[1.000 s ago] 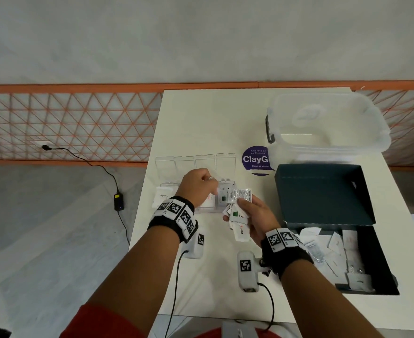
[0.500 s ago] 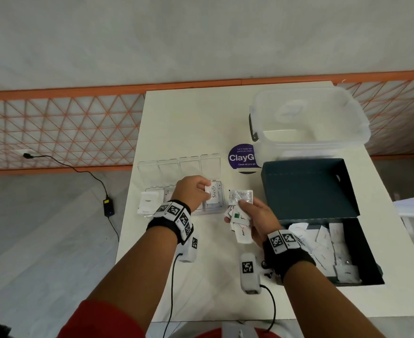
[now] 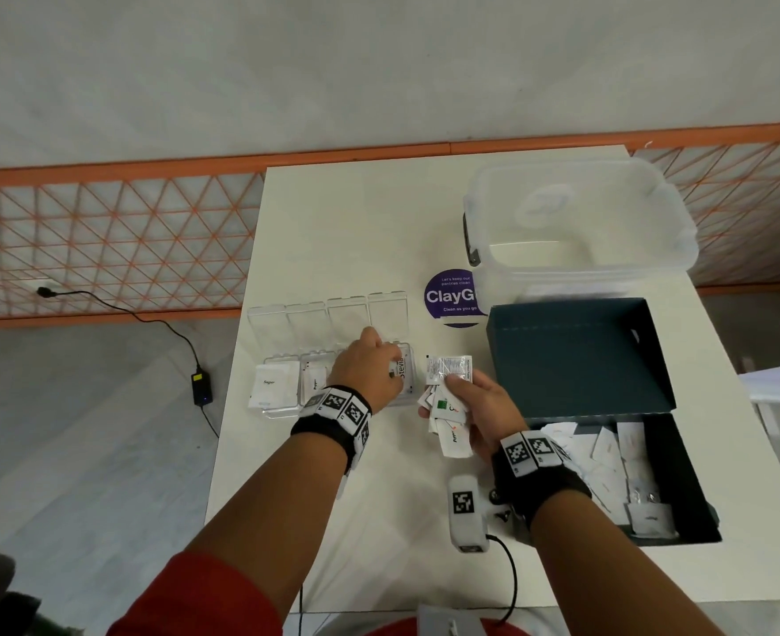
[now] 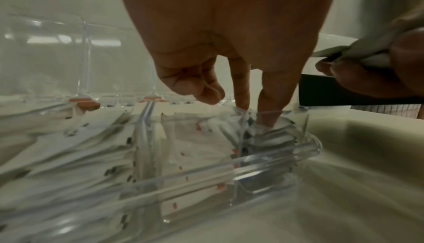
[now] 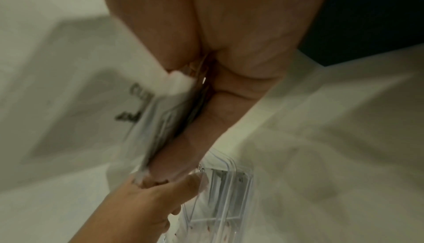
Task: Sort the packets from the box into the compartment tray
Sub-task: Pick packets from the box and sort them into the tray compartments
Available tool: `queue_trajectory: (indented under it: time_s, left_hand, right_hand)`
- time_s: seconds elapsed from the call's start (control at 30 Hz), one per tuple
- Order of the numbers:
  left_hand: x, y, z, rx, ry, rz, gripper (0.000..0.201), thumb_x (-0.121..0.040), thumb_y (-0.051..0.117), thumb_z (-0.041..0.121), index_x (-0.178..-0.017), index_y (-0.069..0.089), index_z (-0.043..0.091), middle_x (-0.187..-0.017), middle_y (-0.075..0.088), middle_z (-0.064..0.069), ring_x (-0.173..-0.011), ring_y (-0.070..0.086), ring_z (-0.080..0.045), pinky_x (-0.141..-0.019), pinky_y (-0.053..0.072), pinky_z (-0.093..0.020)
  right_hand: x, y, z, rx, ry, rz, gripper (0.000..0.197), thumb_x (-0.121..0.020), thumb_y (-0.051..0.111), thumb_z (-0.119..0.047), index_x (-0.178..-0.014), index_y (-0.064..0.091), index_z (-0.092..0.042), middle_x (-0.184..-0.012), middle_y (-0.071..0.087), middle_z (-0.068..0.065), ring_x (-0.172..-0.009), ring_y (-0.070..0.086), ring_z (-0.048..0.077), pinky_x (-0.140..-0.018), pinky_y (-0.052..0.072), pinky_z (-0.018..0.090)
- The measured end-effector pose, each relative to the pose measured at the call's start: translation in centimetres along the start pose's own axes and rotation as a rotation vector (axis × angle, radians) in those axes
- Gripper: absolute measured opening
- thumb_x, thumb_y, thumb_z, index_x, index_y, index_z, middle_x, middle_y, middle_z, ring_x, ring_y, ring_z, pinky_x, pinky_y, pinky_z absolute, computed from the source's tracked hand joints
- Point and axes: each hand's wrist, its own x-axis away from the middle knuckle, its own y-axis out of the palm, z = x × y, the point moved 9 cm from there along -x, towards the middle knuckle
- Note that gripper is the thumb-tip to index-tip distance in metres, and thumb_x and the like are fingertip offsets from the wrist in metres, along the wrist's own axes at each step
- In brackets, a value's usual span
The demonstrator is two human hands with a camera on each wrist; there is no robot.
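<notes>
A clear compartment tray [image 3: 280, 411] with raised lids lies left of centre on the white table. Its left cells hold a Sugar packet [image 3: 270, 383] and a Pepper packet [image 3: 314, 381]. My left hand [image 3: 390, 373] is over the right end cell; in the left wrist view two straight fingers [image 4: 270, 109] press a Stevia packet [image 3: 402, 367] down into that cell of the tray [image 4: 263, 158]. My right hand [image 3: 453, 391] grips a fan of several packets [image 3: 447, 413] just right of the tray, a clear crinkled one [image 3: 448, 368] on top. The right wrist view shows that bundle [image 5: 146, 120] blurred.
A dark teal box [image 3: 682, 461] with its lid [image 3: 576, 355] folded back sits at the right, with several white packets [image 3: 608, 461] inside. Behind it stands a clear plastic tub [image 3: 576, 222], beside a purple round sticker [image 3: 451, 296]. The table's left edge is near the tray.
My left hand, which pinched the Stevia packet above the tray half a second ago, has lowered it into the right end cell. The right hand has kept its bundle in place.
</notes>
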Motion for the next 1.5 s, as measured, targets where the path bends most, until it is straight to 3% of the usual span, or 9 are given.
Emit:
queue_trajectory:
  time_s: [0.4, 0.6, 0.8, 0.9, 1.0, 1.1, 1.23, 1.37, 1.5]
  left_hand:
    - [0.8, -4.2, -0.5, 0.424, -0.03, 0.194, 0.009, -0.084, 0.064, 0.024, -0.093, 0.064, 0.022, -0.095, 0.054, 0.006, -0.077, 0.052, -0.009, -0.068, 0.039, -0.019]
    - [1.2, -3.0, 0.0, 0.515, -0.099, -0.045, 0.028, -0.079, 0.072, 0.044, -0.104, 0.063, 0.032, -0.082, 0.059, 0.007, -0.073, 0.057, -0.008, -0.065, 0.043, -0.021]
    - [2.1, -1.7, 0.2, 0.481, -0.103, -0.156, 0.022, -0.078, 0.075, 0.034, -0.096, 0.065, 0.028, -0.078, 0.056, 0.006, -0.068, 0.054, -0.011, -0.061, 0.042, -0.022]
    - [2.4, -2.0, -0.2, 0.525, -0.109, -0.136, 0.015, -0.078, 0.075, 0.025, -0.083, 0.061, 0.024, -0.082, 0.057, 0.007, -0.069, 0.053, -0.01, -0.062, 0.041, -0.021]
    - [2.4, -3.3, -1.3, 0.596, -0.162, 0.023, 0.017, -0.076, 0.068, 0.018, -0.071, 0.054, 0.025, -0.081, 0.06, 0.01, -0.068, 0.056, -0.009, -0.056, 0.038, -0.018]
    - [2.6, -4.3, -1.3, 0.562, -0.138, 0.168, 0.016, -0.073, 0.067, 0.015, -0.072, 0.054, 0.023, -0.072, 0.059, 0.005, -0.059, 0.05, -0.007, -0.052, 0.039, -0.012]
    - [2.6, -4.2, -0.1, 0.457, -0.003, 0.223, 0.018, -0.073, 0.064, 0.002, -0.078, 0.058, 0.019, -0.074, 0.053, 0.004, -0.064, 0.049, -0.009, -0.06, 0.044, -0.021]
    - [2.4, -2.7, 0.4, 0.288, 0.09, 0.196, 0.013, -0.078, 0.062, 0.003, -0.084, 0.061, 0.014, -0.084, 0.049, 0.008, -0.071, 0.052, -0.013, -0.063, 0.039, -0.018]
    - [2.0, -1.4, 0.7, 0.134, 0.144, 0.141, 0.014, -0.079, 0.062, 0.003, -0.092, 0.065, 0.009, -0.094, 0.053, -0.003, -0.078, 0.054, -0.02, -0.063, 0.034, -0.021]
  right_hand:
    - [-0.3, 1.5, 0.1, 0.037, 0.022, -0.069, 0.022, -0.1, 0.05, -0.008, -0.119, 0.059, -0.002, -0.093, 0.071, 0.026, -0.072, 0.071, 0.039, -0.052, 0.056, 0.036]
    - [0.1, 3.0, 0.5, 0.045, 0.028, -0.122, 0.021, -0.1, 0.051, -0.008, -0.118, 0.058, 0.0, -0.09, 0.07, 0.026, -0.07, 0.071, 0.038, -0.051, 0.055, 0.035]
    - [0.6, 3.4, 1.0, 0.044, 0.043, -0.134, 0.022, -0.099, 0.051, -0.007, -0.119, 0.058, -0.001, -0.092, 0.069, 0.025, -0.07, 0.07, 0.038, -0.051, 0.055, 0.034]
    - [0.5, 3.2, 1.4, 0.052, 0.055, -0.113, 0.018, -0.098, 0.054, -0.006, -0.114, 0.058, 0.0, -0.091, 0.068, 0.026, -0.069, 0.07, 0.039, -0.051, 0.055, 0.035]
    - [0.4, 3.0, 1.5, 0.056, 0.062, -0.096, 0.02, -0.097, 0.055, -0.005, -0.116, 0.059, -0.003, -0.089, 0.068, 0.024, -0.068, 0.069, 0.039, -0.052, 0.056, 0.036]
    - [0.3, 3.0, 1.4, 0.054, 0.064, -0.096, 0.019, -0.097, 0.055, -0.005, -0.116, 0.059, -0.003, -0.089, 0.069, 0.024, -0.068, 0.069, 0.04, -0.053, 0.057, 0.037]
    - [0.0, 2.8, 1.0, 0.058, 0.049, -0.08, 0.018, -0.097, 0.055, -0.005, -0.114, 0.059, -0.004, -0.088, 0.068, 0.024, -0.068, 0.069, 0.04, -0.052, 0.056, 0.036]
    - [-0.2, 2.2, 0.7, 0.045, 0.035, -0.065, 0.015, -0.097, 0.054, -0.004, -0.111, 0.061, -0.004, -0.087, 0.067, 0.026, -0.063, 0.069, 0.039, -0.051, 0.056, 0.036]
    - [-0.5, 1.8, 0.9, 0.038, 0.051, -0.057, 0.016, -0.097, 0.055, -0.005, -0.111, 0.061, -0.005, -0.088, 0.068, 0.027, -0.066, 0.07, 0.04, -0.052, 0.056, 0.036]
